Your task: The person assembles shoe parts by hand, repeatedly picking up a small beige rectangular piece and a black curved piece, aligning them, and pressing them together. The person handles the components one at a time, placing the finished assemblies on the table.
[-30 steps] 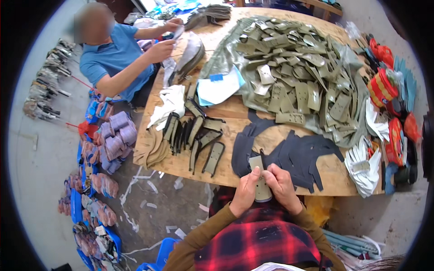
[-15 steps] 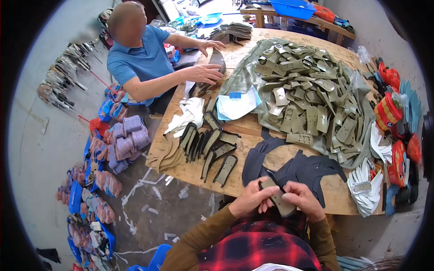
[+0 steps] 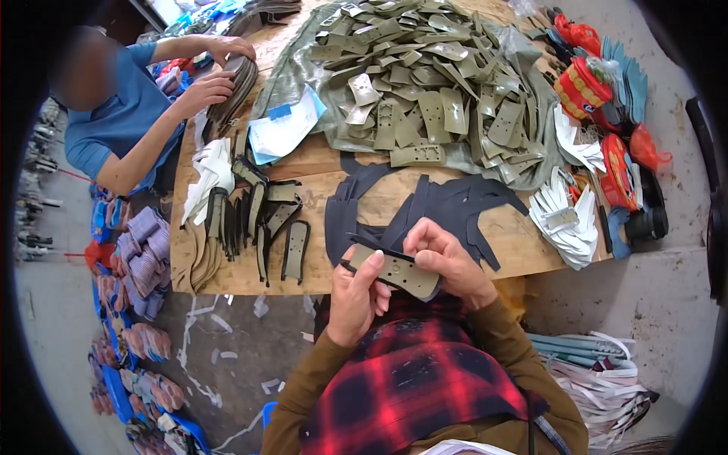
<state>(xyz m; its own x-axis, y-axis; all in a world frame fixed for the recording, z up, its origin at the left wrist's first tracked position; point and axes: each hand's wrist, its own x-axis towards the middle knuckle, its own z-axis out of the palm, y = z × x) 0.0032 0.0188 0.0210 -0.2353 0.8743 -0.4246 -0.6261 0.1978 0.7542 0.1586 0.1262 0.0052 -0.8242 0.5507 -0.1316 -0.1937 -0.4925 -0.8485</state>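
Note:
My left hand [image 3: 358, 292] grips an olive-green plate [image 3: 406, 274] with small holes, its thumb on the upper face. A thin black strip [image 3: 375, 246] runs along the plate's far edge. Fingers of my right hand [image 3: 453, 267] are pinched at that edge, by the strip's right end; the fingertips partly hide what they hold. Just beyond lie dark flat cut pieces [image 3: 447, 205] on the wooden table [image 3: 315, 199]. Several olive plates with black edging [image 3: 296, 250] lie to the left. A large heap of bare olive plates [image 3: 432, 83] rests on a plastic sheet [image 3: 292, 83].
A person in a blue shirt [image 3: 140, 114] handles a stack of flat pieces [image 3: 239, 83] at the far left. White pieces [image 3: 565, 220] and a red tub [image 3: 582, 87] stand along the right side. Bundles [image 3: 144, 243] line the floor at left. A paper [image 3: 287, 129] lies mid-table.
The view has swung, so the table sits further left and higher. The plate in my hands has turned from steeply slanted to more crosswise. My right hand has shifted to its far edge.

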